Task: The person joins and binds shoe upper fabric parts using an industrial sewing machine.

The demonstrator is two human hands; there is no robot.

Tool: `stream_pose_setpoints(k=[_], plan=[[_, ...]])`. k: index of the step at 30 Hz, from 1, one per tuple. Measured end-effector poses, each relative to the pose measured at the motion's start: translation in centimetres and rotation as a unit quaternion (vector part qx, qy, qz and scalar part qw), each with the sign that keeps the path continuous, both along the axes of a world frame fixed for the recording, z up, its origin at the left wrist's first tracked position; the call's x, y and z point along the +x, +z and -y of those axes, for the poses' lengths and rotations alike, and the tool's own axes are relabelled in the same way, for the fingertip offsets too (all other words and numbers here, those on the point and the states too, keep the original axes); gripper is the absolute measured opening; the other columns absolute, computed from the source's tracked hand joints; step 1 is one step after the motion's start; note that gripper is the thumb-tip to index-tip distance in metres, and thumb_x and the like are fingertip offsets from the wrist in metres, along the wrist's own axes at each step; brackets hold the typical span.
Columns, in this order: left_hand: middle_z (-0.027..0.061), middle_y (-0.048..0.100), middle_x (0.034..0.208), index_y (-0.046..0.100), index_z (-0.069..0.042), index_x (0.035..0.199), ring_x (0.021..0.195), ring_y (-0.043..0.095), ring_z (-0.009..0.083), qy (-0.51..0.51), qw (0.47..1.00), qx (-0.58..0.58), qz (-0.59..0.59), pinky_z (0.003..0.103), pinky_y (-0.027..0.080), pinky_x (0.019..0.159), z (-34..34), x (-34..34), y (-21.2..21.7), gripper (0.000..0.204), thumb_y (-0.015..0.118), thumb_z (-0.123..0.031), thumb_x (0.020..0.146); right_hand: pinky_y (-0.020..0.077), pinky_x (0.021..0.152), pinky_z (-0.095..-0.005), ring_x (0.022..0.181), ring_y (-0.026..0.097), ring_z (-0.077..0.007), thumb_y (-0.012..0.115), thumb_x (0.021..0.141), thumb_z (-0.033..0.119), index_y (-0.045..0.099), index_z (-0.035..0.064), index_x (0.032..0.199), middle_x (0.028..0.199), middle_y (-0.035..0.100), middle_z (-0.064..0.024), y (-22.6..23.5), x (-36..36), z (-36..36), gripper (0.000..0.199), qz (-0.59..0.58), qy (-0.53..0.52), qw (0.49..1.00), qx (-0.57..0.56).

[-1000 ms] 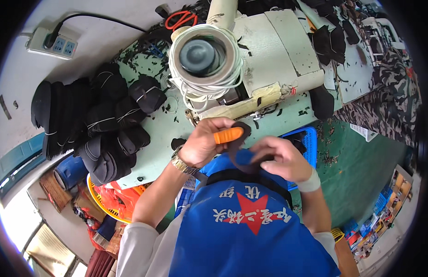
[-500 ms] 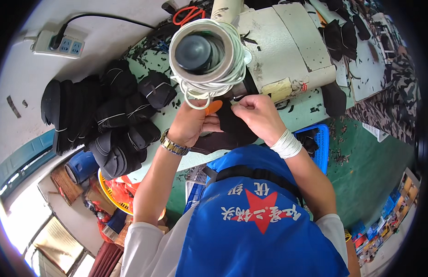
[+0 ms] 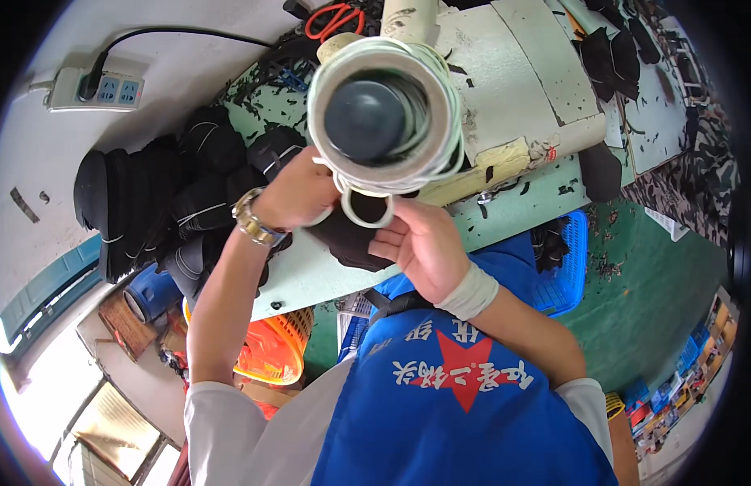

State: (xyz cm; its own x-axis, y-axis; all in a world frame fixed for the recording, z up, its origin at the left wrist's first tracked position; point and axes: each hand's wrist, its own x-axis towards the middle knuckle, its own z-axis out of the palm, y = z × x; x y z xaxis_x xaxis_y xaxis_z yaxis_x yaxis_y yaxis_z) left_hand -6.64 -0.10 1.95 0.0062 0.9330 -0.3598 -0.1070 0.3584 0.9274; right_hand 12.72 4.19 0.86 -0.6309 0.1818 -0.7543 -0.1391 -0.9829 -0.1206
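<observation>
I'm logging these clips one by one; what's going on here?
A person is handling a dark piece over a pale table: left hand at its left, right hand at its right edge. White cord coiled on the machine hides part of both hands, so their grip is unclear. Tied black bundles sit to the left.

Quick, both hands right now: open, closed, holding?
Left hand: curled by the black piece; fingertips hidden, so grip cannot be told.
Right hand: fingers partly extended at the piece's right edge; grip cannot be told.
</observation>
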Motion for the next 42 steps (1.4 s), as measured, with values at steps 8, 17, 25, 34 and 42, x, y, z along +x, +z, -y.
stream_pose_setpoints(k=[8,17,25,34,42], plan=[[0.0049,0.062,0.063,0.062,-0.003,0.083,0.052,0.059,0.0132,-0.032,0.996,-0.078,-0.043,0.024,0.042,0.044,0.5,3.3,-2.8,0.011,0.067,-0.013,0.086,0.0297,0.050,-0.0174,0.062,0.041,0.0018,0.072,0.085,0.007,0.059,0.0025,0.081,0.068,0.049,0.0077,1.3,5.3,-3.9,0.014,0.180,0.047,0.886,0.425],[0.0153,0.067,0.086,0.070,-0.004,0.089,0.079,0.063,0.0349,-0.077,0.919,-0.069,-0.380,0.041,0.049,0.073,10.5,6.2,-9.2,0.023,0.076,-0.021,0.074,0.0486,0.062,-0.0429,0.073,0.058,-0.0310,0.065,0.079,0.015,0.060,0.0041,0.075,0.076,0.054,-0.0129,0.6,6.5,-15.0,0.013,0.444,0.235,0.207,0.840],[0.0104,0.068,0.085,0.069,-0.004,0.090,0.080,0.064,0.0271,-0.189,0.972,-0.067,-0.124,0.037,0.049,0.073,6.7,6.5,1.0,0.012,0.070,-0.008,0.079,0.0505,0.081,-0.0400,0.093,0.062,-0.0350,0.078,0.074,0.027,0.063,-0.0003,0.107,0.100,0.063,-0.0179,3.0,6.2,-3.0,0.045,0.003,0.276,0.574,0.771],[0.0053,0.067,0.083,0.066,0.001,0.098,0.076,0.064,0.0126,-0.194,0.978,-0.065,-0.039,0.026,0.050,0.068,0.0,3.2,2.1,0.018,0.068,-0.013,0.088,0.0388,0.059,-0.0239,0.068,0.048,-0.0039,0.075,0.080,0.016,0.062,0.0009,0.079,0.069,0.055,0.0028,3.5,7.4,-8.9,0.020,0.017,0.352,0.801,0.484],[0.0096,0.059,0.127,0.055,-0.005,0.128,0.112,0.056,0.0195,-0.168,0.975,0.031,-0.144,0.037,0.043,0.101,-0.7,-5.7,-3.8,0.069,0.086,-0.013,0.067,0.0372,0.048,-0.0420,0.046,0.047,-0.0370,0.066,0.077,0.026,0.052,-0.0080,0.060,0.052,0.048,-0.0232,-1.9,1.5,-5.4,0.041,0.183,0.237,0.818,0.492]])
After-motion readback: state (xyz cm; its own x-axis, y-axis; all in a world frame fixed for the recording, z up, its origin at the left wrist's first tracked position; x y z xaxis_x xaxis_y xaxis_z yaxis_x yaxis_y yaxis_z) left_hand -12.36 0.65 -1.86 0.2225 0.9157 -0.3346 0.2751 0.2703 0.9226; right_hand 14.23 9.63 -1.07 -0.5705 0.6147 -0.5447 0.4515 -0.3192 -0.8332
